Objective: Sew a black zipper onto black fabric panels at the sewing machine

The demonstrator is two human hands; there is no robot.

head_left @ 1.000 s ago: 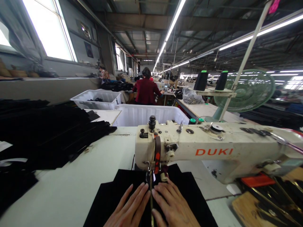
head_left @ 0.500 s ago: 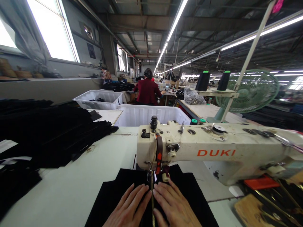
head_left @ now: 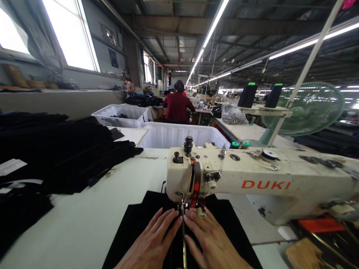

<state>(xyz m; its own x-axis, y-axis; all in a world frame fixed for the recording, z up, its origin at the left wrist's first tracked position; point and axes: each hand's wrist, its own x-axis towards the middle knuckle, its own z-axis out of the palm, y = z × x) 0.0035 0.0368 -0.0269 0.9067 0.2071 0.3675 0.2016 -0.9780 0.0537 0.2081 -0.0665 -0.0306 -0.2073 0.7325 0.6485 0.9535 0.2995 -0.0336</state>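
Note:
Black fabric [head_left: 134, 228] lies flat on the sewing machine's bed, with a gold-toothed zipper [head_left: 184, 248] running up its middle to the needle area. My left hand [head_left: 158, 235] rests palm down on the cloth just left of the zipper, fingers stretched forward. On the zipper's other side, my right hand [head_left: 209, 237] presses flat too, its fingertips close to the presser foot. The white sewing machine [head_left: 224, 179], marked DUKI, stands right ahead. Its presser foot is partly hidden by the machine head and my fingers.
Stacked black fabric pieces [head_left: 70, 157] cover the table's left side. White plastic bins [head_left: 182, 130] stand behind the machine. Thread cones [head_left: 247, 96] and a green fan [head_left: 303, 108] are at right. An orange-red item [head_left: 321, 225] lies near the machine's base. A person in dark red [head_left: 178, 106] sits ahead.
Both hands and the black fabric have slid a little forward, bringing my fingertips closer to the needle area. The whole view has shifted slightly, so things appear further right.

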